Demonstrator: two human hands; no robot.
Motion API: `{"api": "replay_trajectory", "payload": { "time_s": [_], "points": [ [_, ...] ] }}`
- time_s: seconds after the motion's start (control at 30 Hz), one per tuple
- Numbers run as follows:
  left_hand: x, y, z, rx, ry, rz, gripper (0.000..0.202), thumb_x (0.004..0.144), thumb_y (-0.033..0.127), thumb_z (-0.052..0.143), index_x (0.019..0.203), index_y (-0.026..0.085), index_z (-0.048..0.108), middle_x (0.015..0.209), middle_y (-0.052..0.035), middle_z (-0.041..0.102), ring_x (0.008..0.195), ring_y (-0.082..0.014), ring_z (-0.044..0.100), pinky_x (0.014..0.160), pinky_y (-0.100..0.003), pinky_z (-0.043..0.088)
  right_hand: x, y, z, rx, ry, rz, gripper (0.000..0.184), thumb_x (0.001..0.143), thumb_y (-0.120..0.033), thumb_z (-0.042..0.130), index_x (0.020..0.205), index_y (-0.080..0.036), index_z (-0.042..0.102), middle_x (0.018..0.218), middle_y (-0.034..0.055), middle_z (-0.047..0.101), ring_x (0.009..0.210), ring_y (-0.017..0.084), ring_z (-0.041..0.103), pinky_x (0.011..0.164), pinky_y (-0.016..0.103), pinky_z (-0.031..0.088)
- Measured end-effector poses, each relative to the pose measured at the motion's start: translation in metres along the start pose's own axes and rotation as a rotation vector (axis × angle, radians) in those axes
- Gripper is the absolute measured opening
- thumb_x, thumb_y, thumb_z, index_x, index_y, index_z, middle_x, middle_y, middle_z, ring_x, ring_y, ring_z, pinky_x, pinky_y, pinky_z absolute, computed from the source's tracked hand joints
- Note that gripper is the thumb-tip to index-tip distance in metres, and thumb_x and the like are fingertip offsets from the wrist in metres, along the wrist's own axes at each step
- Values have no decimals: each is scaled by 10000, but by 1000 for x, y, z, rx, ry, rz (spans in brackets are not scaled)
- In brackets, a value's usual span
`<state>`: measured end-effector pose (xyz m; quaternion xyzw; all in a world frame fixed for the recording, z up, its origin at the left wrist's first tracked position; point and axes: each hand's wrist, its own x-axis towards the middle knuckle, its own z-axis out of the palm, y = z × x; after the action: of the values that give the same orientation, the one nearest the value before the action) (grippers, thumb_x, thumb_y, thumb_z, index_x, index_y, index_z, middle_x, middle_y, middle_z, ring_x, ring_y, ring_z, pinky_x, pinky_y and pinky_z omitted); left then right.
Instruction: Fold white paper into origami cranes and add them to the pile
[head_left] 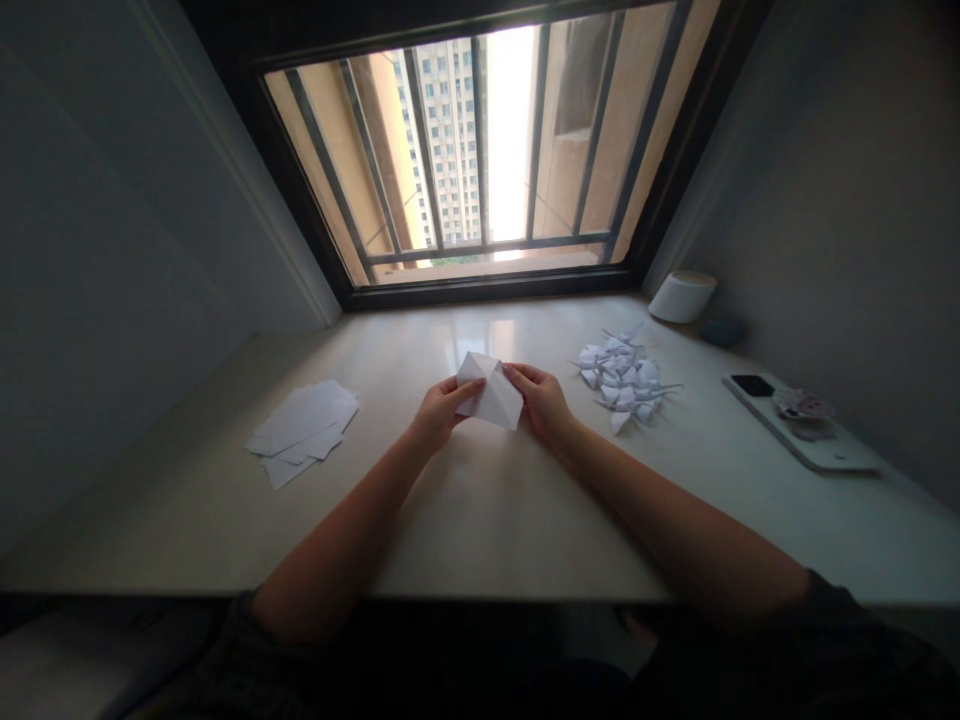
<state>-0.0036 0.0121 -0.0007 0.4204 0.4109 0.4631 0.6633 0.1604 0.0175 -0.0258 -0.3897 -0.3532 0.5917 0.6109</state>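
Note:
A white sheet of paper (pixel 491 395) with fold creases is held up between my two hands over the white counter. My left hand (pixel 444 408) grips its left side, thumb lying across the front. At the upper right edge, my right hand (pixel 541 396) pinches the paper between thumb and fingers. Some fingertips are hidden behind the sheet. To the left lies a loose stack of white paper sheets (pixel 307 425). A pile of small folded paper pieces (pixel 626 380), several with thin pointed ends, sits to the right of my right hand.
A phone (pixel 806 430) with a round grip on its back lies at the right. Behind it, by the wall, stand a white cylindrical object (pixel 682 296) and a small dark object (pixel 722 331). A barred window (pixel 487 160) rises behind the counter (pixel 480 540).

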Motion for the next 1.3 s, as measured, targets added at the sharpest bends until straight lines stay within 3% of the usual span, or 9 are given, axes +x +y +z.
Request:
{"api": "replay_trajectory", "payload": {
  "time_s": [0.37, 0.47, 0.53, 0.6, 0.73, 0.83, 1.03, 1.3],
  "points": [
    [1, 0, -1, 23, 25, -7, 495, 573, 420, 839, 952, 135, 698, 860, -63, 694, 731, -143, 618, 713, -274, 488, -4, -6, 5, 51, -38, 30, 418, 535, -395, 854, 878, -199, 716, 712, 4, 715, 602, 125, 602, 609, 265, 464],
    [-1, 2, 0, 41, 55, 37, 695, 578, 393, 847, 1191, 171, 604, 902, -67, 707, 749, -157, 640, 701, -268, 490, -4, -6, 5, 53, -45, 30, 424, 537, -397, 855, 885, -201, 713, 719, 7, 721, 605, 130, 610, 614, 270, 471],
    [-4, 5, 1, 59, 71, 93, 919, 578, 369, 853, 1382, 231, 430, 898, -55, 718, 746, -166, 649, 694, -270, 488, -4, -6, 4, 41, -47, 32, 433, 534, -406, 853, 889, -202, 711, 717, 9, 720, 609, 139, 613, 613, 276, 473],
    [-8, 9, 3, 82, 55, 150, 1004, 580, 369, 850, 1440, 257, 343, 871, -39, 723, 740, -171, 649, 706, -278, 487, -4, -6, 4, 23, -52, 35, 441, 531, -420, 850, 889, -203, 711, 717, 13, 716, 615, 147, 614, 609, 279, 475],
    [-9, 12, 4, 98, 35, 222, 829, 587, 387, 838, 1328, 214, 510, 894, -41, 720, 756, -163, 639, 729, -270, 483, -5, -9, 4, 31, -62, 50, 452, 536, -424, 848, 915, -219, 710, 734, 9, 712, 635, 142, 619, 616, 267, 482],
    [-6, 10, 2, 72, 109, 267, 690, 587, 399, 832, 1204, 190, 602, 948, -54, 716, 783, -161, 635, 736, -267, 483, -8, -11, 6, 42, -100, 65, 445, 556, -418, 840, 936, -234, 699, 793, 13, 724, 692, 145, 637, 629, 255, 488],
    [2, 3, -5, 53, 255, 324, 645, 549, 425, 844, 1104, 163, 644, 923, -64, 717, 805, -167, 643, 740, -271, 480, -12, -11, 10, 17, -213, 86, 585, 507, -323, 876, 1045, -253, 657, 791, 9, 737, 700, 164, 652, 653, 280, 491],
    [1, 0, -3, 85, 233, 305, 600, 565, 412, 833, 1077, 134, 689, 957, -81, 727, 823, -162, 640, 755, -280, 476, -7, -9, 6, 16, -148, 29, 603, 509, -318, 871, 1060, -229, 642, 794, 12, 734, 711, 166, 651, 656, 284, 489]
  ]
}}
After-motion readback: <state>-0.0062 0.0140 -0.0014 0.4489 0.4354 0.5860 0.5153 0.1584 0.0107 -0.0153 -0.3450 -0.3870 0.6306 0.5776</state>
